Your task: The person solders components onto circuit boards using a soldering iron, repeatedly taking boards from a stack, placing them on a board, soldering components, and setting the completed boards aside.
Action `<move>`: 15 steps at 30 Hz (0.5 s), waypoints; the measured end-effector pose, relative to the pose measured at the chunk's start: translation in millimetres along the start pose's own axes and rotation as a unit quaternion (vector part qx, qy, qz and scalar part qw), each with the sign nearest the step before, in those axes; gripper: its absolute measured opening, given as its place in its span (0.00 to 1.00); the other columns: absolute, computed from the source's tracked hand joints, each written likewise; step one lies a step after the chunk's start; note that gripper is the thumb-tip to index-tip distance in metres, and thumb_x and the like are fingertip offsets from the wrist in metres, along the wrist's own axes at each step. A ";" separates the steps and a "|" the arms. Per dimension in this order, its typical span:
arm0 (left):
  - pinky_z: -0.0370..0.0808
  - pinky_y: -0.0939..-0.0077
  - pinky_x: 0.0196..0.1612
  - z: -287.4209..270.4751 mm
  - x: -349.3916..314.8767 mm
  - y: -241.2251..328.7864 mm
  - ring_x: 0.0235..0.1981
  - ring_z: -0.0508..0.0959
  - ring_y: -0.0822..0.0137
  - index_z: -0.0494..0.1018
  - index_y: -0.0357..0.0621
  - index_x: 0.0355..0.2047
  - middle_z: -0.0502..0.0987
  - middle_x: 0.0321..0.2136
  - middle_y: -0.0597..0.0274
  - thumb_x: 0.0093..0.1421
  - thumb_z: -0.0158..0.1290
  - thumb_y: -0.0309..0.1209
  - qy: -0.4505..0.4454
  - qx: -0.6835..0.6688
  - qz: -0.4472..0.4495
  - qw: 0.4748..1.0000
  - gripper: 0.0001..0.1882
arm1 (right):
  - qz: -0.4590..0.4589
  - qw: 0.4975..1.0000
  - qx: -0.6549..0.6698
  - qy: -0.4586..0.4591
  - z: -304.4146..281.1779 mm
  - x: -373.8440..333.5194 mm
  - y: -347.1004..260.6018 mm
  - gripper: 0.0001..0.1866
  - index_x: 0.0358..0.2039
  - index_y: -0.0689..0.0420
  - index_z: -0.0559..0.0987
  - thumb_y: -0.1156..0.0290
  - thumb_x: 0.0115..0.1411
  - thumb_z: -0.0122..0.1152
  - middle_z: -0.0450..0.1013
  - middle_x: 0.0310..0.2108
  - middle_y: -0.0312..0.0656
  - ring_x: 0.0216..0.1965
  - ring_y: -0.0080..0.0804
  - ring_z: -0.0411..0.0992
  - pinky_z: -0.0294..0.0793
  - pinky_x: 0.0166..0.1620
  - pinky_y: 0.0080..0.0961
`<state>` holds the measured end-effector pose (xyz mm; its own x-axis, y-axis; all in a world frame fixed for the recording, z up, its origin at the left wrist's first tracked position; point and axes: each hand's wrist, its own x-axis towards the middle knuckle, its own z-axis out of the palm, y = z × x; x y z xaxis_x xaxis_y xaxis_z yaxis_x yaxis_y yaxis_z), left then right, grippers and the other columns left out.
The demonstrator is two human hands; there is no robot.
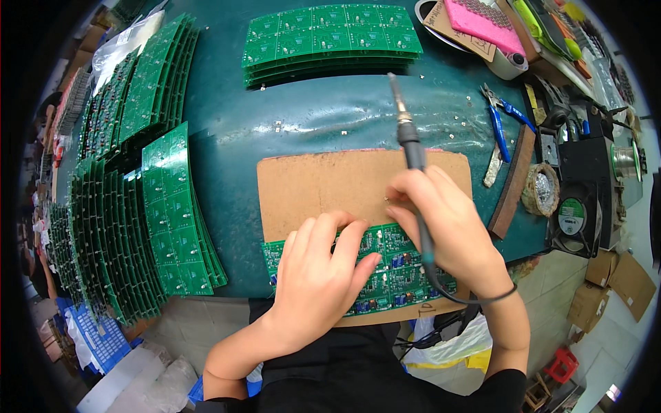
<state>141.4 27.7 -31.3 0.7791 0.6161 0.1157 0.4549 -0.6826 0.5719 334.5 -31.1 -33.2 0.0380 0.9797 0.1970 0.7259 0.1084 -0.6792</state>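
A green circuit board with small components lies on a brown cardboard sheet in front of me. My left hand rests over the board's left half, its fingers bent and its thumb apart from them; no held thing shows there. In my right hand is a soldering iron, its tip pointing away from me, up off the table. Its cord loops round past my wrist. Near the fingertips of that hand, at the board's far edge, a tiny bright part shows. My fingers hide some of the board.
Stacked green boards lie at the back; more boards stand in rows at the left. On the right are blue-handled cutters, a brown bar, a roll-shaped holder, a fan and a solder spool.
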 end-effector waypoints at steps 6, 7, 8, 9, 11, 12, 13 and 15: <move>0.69 0.63 0.38 -14.5 -3.7 6.7 0.34 0.73 0.54 0.75 0.43 0.37 0.72 0.32 0.58 0.47 0.64 0.25 -0.003 -0.033 0.012 0.999 0.15 | 0.016 0.999 0.006 -0.039 3.7 8.6 1.5 0.16 0.42 0.57 0.69 0.83 0.53 0.58 0.69 0.33 0.49 0.36 0.48 0.72 0.73 0.39 0.36; 0.68 0.63 0.37 -27.7 -8.1 13.6 0.32 0.72 0.55 0.75 0.44 0.35 0.71 0.30 0.58 0.47 0.64 0.25 0.009 -0.021 0.019 1.000 0.14 | 0.025 0.999 0.036 0.026 -3.7 10.7 -8.8 0.17 0.41 0.57 0.69 0.86 0.52 0.58 0.70 0.33 0.47 0.35 0.42 0.73 0.74 0.39 0.32; 0.68 0.64 0.35 -37.4 -11.3 22.6 0.30 0.72 0.55 0.75 0.44 0.33 0.71 0.28 0.59 0.47 0.64 0.25 0.018 -0.022 0.036 0.999 0.12 | 0.045 0.993 0.056 0.093 -16.8 6.2 -18.6 0.18 0.41 0.58 0.69 0.88 0.51 0.58 0.70 0.33 0.45 0.34 0.36 0.74 0.74 0.38 0.28; 0.66 0.67 0.29 -45.8 -17.6 28.3 0.25 0.71 0.60 0.77 0.44 0.31 0.71 0.27 0.61 0.45 0.65 0.25 0.037 0.003 0.089 0.995 0.12 | 0.042 0.985 0.082 0.148 -30.2 -2.8 -24.3 0.20 0.42 0.58 0.69 0.90 0.50 0.58 0.70 0.34 0.43 0.34 0.31 0.73 0.74 0.39 0.25; 0.64 0.70 0.26 -53.0 -33.5 42.4 0.23 0.70 0.63 0.78 0.43 0.31 0.72 0.27 0.62 0.43 0.65 0.24 0.062 0.025 0.142 0.988 0.12 | 0.018 0.961 0.148 0.234 -46.4 -21.7 -35.0 0.23 0.45 0.59 0.67 0.92 0.50 0.58 0.70 0.37 0.43 0.34 0.25 0.72 0.73 0.40 0.22; 0.62 0.72 0.23 -54.1 -38.9 44.9 0.21 0.69 0.65 0.79 0.41 0.31 0.72 0.27 0.62 0.41 0.65 0.24 0.086 0.049 0.191 0.977 0.13 | -0.001 0.947 0.184 0.264 -48.9 -29.1 -42.0 0.24 0.47 0.59 0.66 0.92 0.51 0.59 0.70 0.38 0.44 0.34 0.24 0.71 0.73 0.40 0.22; 0.59 0.76 0.19 -46.2 -41.1 39.4 0.19 0.67 0.69 0.80 0.39 0.31 0.73 0.27 0.63 0.37 0.63 0.22 0.103 0.048 0.234 0.966 0.15 | 0.012 0.931 0.223 0.287 -49.7 -36.5 -56.0 0.27 0.49 0.59 0.64 0.92 0.51 0.61 0.71 0.41 0.50 0.33 0.25 0.70 0.73 0.40 0.21; 0.59 0.77 0.19 -29.4 -47.9 30.6 0.19 0.67 0.69 0.79 0.39 0.31 0.73 0.27 0.63 0.38 0.63 0.22 0.091 0.035 0.244 0.965 0.15 | 0.031 0.927 0.232 0.293 -48.5 -56.0 -68.8 0.26 0.47 0.59 0.64 0.92 0.51 0.62 0.73 0.39 0.51 0.35 0.30 0.73 0.74 0.42 0.23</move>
<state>105.3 -11.2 4.6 0.8220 0.2696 0.5017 0.0868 -0.9299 0.3574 315.7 -101.5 36.8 0.5346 0.7417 0.4050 0.3419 0.2483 -0.9063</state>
